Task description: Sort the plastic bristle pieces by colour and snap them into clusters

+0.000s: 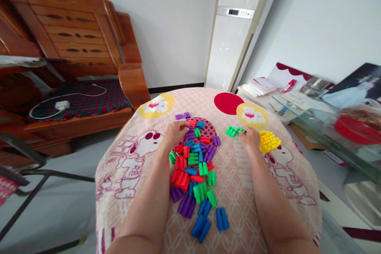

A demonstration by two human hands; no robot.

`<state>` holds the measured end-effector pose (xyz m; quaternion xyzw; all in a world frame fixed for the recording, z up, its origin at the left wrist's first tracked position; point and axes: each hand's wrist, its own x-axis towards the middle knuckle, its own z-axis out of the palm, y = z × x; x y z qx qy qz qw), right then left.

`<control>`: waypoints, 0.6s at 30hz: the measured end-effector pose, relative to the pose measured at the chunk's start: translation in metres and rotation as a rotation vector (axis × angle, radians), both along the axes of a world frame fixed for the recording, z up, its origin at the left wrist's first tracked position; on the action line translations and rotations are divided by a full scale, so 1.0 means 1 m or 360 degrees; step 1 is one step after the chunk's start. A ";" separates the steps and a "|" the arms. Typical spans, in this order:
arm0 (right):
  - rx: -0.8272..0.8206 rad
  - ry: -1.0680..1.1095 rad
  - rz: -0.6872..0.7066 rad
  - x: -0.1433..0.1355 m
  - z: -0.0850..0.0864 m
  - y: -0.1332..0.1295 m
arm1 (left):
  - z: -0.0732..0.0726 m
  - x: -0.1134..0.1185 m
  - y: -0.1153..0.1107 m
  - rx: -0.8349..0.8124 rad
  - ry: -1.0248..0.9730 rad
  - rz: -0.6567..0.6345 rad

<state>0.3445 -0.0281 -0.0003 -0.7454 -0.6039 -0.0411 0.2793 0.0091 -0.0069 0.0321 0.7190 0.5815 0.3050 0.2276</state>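
Note:
On the round table, my left hand (176, 133) hovers at the far left side of a loose pile of coloured plastic building pieces, its fingers curled together beside a purple piece (189, 132). Whatever lies between those fingertips is hidden. To the right, my right hand (250, 139) pinches the end of a small green building piece (241, 130), which lies against a joined green group (231, 131). Yellow pieces (269, 141) stand packed together just right of that hand. Red pieces (180, 162), green pieces (200, 192) and blue pieces (201, 226) spread toward me between my forearms.
A patterned cloth (238, 206) covers the table. Beyond its left edge stands a wooden bench (71, 43) with a white charger (62, 105). At right, a glass shelf (321, 127) holds a red bowl (357, 129). A tall white cabinet unit (230, 43) stands behind.

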 end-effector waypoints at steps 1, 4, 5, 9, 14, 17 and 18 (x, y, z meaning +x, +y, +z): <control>-0.0041 -0.0037 -0.0008 0.001 0.000 0.000 | 0.000 0.000 0.000 -0.0005 -0.0002 0.0003; -0.0084 -0.0026 0.0037 0.002 0.001 0.001 | 0.000 0.000 0.000 -0.0013 0.0006 0.0002; -0.0054 0.0008 0.0064 0.001 0.002 0.002 | 0.000 -0.001 0.000 -0.0016 0.0010 0.0000; 0.0157 0.0163 0.0173 -0.004 0.002 0.010 | 0.000 0.000 0.000 -0.0007 0.0005 -0.0007; 0.0201 0.0241 0.0351 -0.008 -0.002 0.016 | -0.002 0.002 0.000 0.0025 -0.0053 -0.0040; 0.0181 0.0274 0.0452 -0.005 -0.006 0.017 | -0.003 0.000 0.000 0.0019 -0.0060 -0.0032; 0.0199 0.0276 0.0449 -0.004 -0.006 0.017 | -0.003 -0.001 0.001 0.0019 -0.0061 -0.0020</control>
